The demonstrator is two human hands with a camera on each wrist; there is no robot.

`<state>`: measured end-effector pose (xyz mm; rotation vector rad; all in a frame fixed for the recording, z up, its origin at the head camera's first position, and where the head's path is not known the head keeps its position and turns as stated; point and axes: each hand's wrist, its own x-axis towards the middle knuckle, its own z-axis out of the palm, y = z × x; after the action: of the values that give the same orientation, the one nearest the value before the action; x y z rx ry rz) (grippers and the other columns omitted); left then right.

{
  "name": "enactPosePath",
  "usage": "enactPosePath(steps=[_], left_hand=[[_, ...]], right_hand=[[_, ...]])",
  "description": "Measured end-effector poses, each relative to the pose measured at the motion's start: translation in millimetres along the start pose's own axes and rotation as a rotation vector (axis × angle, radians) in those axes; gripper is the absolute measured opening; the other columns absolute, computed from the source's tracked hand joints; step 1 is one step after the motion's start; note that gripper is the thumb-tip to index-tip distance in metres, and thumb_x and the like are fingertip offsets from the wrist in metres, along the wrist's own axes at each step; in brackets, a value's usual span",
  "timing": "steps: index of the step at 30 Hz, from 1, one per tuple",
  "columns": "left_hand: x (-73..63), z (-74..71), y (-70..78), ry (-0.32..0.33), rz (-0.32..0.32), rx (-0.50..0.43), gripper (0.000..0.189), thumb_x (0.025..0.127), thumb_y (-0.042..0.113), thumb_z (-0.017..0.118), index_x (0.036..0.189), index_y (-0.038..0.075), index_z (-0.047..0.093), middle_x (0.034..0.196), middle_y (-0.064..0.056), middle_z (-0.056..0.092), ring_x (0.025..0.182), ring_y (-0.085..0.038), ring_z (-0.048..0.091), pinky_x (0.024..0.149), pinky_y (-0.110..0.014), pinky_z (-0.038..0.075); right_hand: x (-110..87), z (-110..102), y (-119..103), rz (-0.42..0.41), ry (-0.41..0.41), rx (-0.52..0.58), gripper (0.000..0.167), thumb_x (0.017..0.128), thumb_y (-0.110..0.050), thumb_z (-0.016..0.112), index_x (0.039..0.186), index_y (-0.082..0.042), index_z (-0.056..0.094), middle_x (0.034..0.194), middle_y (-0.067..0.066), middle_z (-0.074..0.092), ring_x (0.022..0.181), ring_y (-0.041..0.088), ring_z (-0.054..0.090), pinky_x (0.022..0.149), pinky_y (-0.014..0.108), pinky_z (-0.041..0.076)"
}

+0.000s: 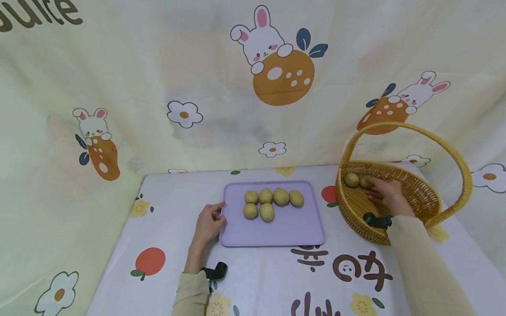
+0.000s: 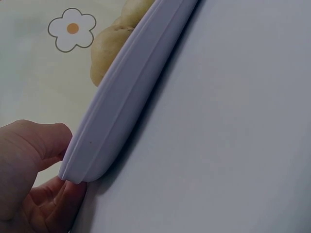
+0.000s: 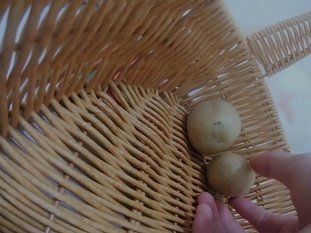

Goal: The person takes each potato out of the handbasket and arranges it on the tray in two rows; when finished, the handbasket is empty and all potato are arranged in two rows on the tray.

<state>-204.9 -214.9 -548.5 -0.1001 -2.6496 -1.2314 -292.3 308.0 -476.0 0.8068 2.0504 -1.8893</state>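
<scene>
A lilac tray lies on the table, bearing several yellow-brown potatoes in two rows, the back row longer. My left hand holds the tray's left edge; in the left wrist view thumb and fingers lie on either side of its rim. Over on the right, my right hand reaches into a wicker basket. Its thumb and fingers pinch a small potato by the basket's far left wall. A second, larger potato sits right beside that one.
The basket's tall handle arches over its opening, above my right forearm. A printed cloth covers the table, and a patterned curtain hangs behind it. Each wrist wears a dark camera.
</scene>
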Motion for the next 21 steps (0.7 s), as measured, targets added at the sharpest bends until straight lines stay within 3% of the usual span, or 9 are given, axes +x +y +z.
enactPosePath(steps=[7,15,21], left_hand=[[-0.9,-0.2,0.0,0.002,-0.007,-0.004,0.049,0.076,-0.001,0.065,0.125,-0.001,0.066,0.097,-0.015,0.062,0.074,-0.019,0.061,0.07,-0.031,0.047],[-1.2,-0.8,-1.5,0.001,-0.016,-0.005,0.048,0.077,-0.002,0.065,0.125,0.0,0.066,0.098,-0.014,0.062,0.074,-0.018,0.059,0.069,-0.029,0.046],[0.1,-0.4,-0.5,0.002,-0.005,-0.016,0.049,0.076,-0.002,0.064,0.125,-0.001,0.066,0.097,-0.014,0.062,0.074,-0.018,0.06,0.069,-0.029,0.046]], right_hand=[[4.1,0.5,-0.5,-0.005,0.009,-0.003,0.089,0.098,-0.025,0.054,0.153,0.003,-0.01,0.11,0.01,0.049,0.068,0.01,0.067,0.073,0.03,0.057],[4.7,-3.1,0.2,-0.01,-0.004,-0.044,0.079,0.098,-0.023,0.053,0.153,0.009,0.006,0.076,-0.006,0.058,0.067,0.008,0.067,0.071,0.03,0.057],[4.1,-6.8,0.5,-0.034,-0.046,-0.067,0.071,0.1,-0.024,0.049,0.154,0.006,0.014,0.076,-0.009,0.058,0.069,0.008,0.067,0.072,0.03,0.057]])
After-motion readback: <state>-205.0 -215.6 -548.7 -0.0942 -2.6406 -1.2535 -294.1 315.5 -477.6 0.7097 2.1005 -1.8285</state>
